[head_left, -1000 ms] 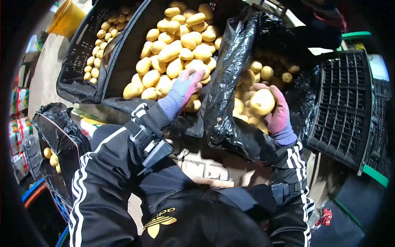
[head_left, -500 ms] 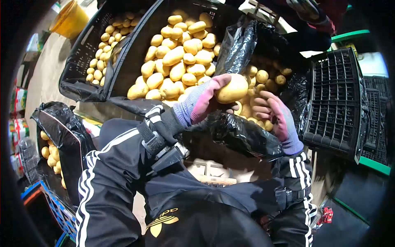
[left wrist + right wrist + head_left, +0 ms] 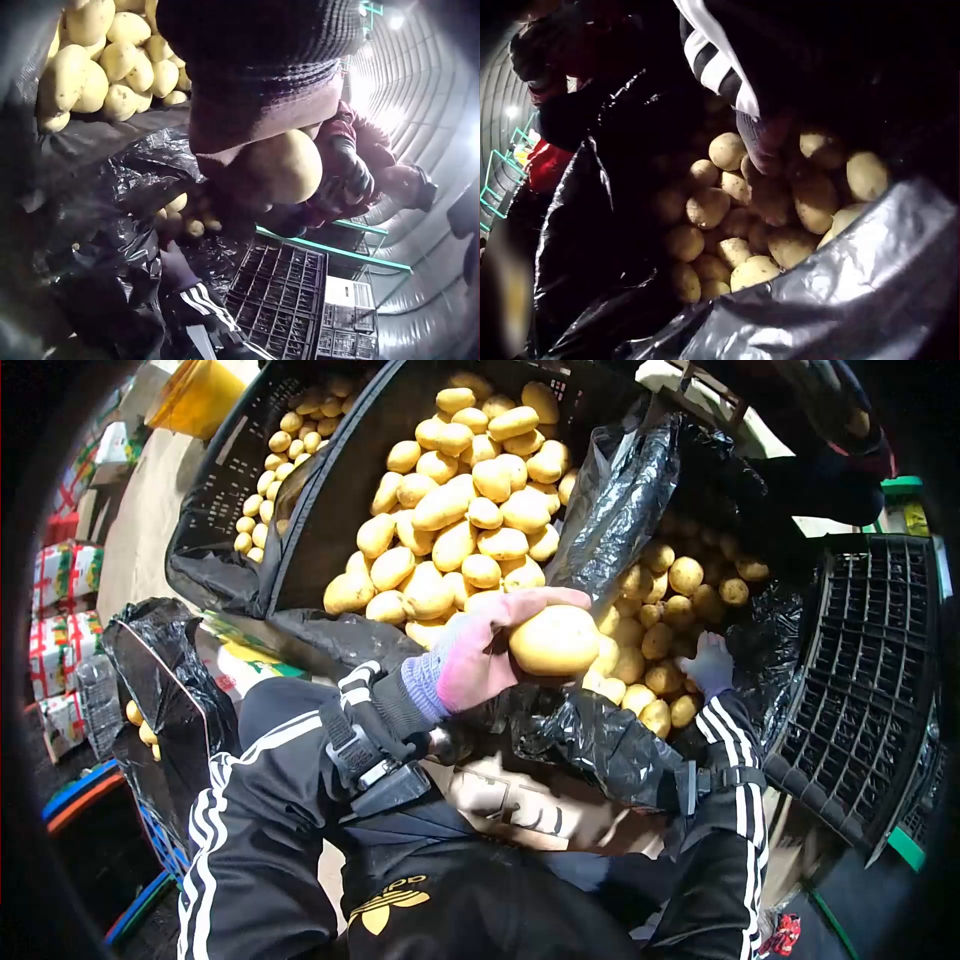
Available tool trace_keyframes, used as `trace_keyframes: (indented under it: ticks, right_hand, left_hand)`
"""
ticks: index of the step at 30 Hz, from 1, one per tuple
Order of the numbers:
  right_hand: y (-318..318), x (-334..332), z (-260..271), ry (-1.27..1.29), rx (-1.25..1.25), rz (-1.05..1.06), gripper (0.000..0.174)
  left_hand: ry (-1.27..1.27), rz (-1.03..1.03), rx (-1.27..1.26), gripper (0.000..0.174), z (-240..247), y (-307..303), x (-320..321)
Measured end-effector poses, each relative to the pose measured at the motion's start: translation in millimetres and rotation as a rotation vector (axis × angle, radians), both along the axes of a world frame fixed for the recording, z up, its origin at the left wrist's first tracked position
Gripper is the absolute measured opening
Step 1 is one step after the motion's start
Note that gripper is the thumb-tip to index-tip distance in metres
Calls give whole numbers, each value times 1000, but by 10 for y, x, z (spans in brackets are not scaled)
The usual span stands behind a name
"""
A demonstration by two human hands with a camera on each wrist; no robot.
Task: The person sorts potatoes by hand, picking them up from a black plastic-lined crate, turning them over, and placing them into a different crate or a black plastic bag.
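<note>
My gloved left hand (image 3: 480, 655) grips a large potato (image 3: 555, 640) above the near edge of the lined crate; the left wrist view shows the same potato (image 3: 289, 166) close up. My right hand (image 3: 708, 663) is down among the potatoes (image 3: 630, 665) in the black-lined crate, at its right side. In the right wrist view that hand (image 3: 765, 146) is in shadow over the potatoes (image 3: 709, 208), and its fingers are too dark to make out. A heap of larger potatoes (image 3: 440, 505) fills the middle crate.
A crate of small potatoes (image 3: 265, 510) stands at the far left, with a yellow bucket (image 3: 195, 398) behind. Black plastic (image 3: 620, 500) covers the wall between the two nearer crates. An empty black crate (image 3: 860, 660) leans at the right. Another person (image 3: 356, 169) is across from me.
My left hand has moved from the middle heap toward the lined crate, now with a large potato. My right hand no longer has its earlier potato and has moved right, deeper into the lined crate.
</note>
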State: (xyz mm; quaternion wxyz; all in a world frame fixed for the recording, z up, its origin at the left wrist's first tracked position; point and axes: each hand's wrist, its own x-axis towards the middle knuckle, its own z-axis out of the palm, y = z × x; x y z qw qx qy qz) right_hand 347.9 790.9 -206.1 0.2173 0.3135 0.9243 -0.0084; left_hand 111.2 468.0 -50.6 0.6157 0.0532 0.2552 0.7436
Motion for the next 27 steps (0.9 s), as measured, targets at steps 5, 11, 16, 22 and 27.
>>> trace_keyframes:
  ticks: [5,11,16,22,27]
  right_hand:
    - [18,-163,-111,-419,13,-11,58]
    - [-20,-63,-124,-233,124,147,57]
    - [-337,-348,392,-436,-18,136,69]
    - [-401,-164,513,-272,-273,33,57]
    - [26,243,518,2,-509,-255,62]
  left_hand:
    - [312,-17,-33,45,-41,77,-21]
    - [896,203,279,46,-140,86,-12]
    - [340,62,8,31,2,7,34]
    - [319,115,6,38,198,-178,-232]
    - [1277,636,-206,31,1060,-1567,-1040]
